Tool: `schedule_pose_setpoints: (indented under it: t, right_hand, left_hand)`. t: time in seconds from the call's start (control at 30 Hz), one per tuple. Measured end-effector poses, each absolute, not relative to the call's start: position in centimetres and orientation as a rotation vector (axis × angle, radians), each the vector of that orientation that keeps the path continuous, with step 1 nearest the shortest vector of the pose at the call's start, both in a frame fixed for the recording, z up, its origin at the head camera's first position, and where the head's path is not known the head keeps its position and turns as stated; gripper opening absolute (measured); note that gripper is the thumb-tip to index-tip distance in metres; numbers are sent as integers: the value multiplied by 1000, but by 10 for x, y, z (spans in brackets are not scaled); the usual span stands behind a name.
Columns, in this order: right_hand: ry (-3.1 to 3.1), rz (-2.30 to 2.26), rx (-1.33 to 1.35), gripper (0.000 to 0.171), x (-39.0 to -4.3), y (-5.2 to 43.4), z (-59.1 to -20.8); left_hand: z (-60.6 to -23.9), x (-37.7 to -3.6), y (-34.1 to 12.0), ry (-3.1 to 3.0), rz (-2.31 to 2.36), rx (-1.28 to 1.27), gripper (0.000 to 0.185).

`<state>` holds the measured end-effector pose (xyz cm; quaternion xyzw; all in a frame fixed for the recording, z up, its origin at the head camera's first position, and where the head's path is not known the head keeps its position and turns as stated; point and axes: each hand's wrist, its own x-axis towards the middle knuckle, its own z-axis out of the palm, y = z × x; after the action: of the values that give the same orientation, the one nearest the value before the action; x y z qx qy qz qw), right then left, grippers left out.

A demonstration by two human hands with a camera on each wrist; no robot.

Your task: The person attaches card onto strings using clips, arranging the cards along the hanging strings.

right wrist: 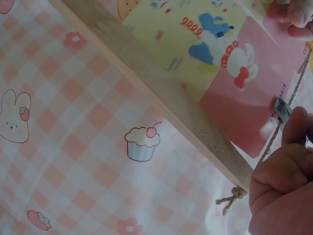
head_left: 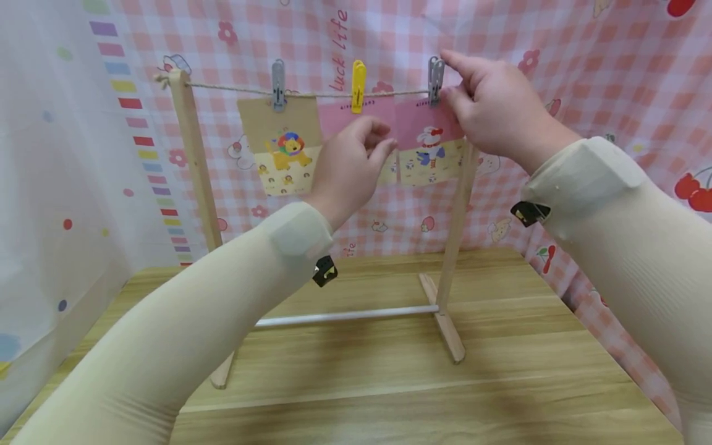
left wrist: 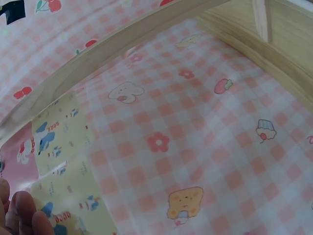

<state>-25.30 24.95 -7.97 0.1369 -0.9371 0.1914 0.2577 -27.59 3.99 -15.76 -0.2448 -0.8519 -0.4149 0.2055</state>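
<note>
Three cards hang from a twine line (head_left: pixel 228 89): a brown and yellow lion card (head_left: pixel 289 173), a pink and yellow card (head_left: pixel 332 111) in the middle, and a pink and yellow rabbit card (head_left: pixel 408 127). A grey clothespin (head_left: pixel 279 86), a yellow clothespin (head_left: pixel 358 86) and another grey clothespin (head_left: pixel 435 80) sit on the line over them. Beside the right clothespin, my right hand (head_left: pixel 497 102) touches its edge with a fairly straight index finger, thumb lower down. My left hand (head_left: pixel 350 164) hovers before the middle card, fingers loosely bent, partly hiding it, and holds nothing.
Two wooden posts, left (head_left: pixel 196 161) and right (head_left: pixel 457 228), carry the twine and stand on wooden feet. A white rod (head_left: pixel 350 316) joins them low over the wooden table (head_left: pixel 356 395). Behind hangs a pink checked cloth (head_left: pixel 311 228).
</note>
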Motion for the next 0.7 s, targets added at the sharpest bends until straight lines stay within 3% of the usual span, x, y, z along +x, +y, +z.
schedule_pose_setpoints:
  t: [0.7]
  right_hand:
    - [-2436,687,376,51,-240,262,-122]
  left_hand:
    - [-193,-272,2,-2440,-1005,-801,32]
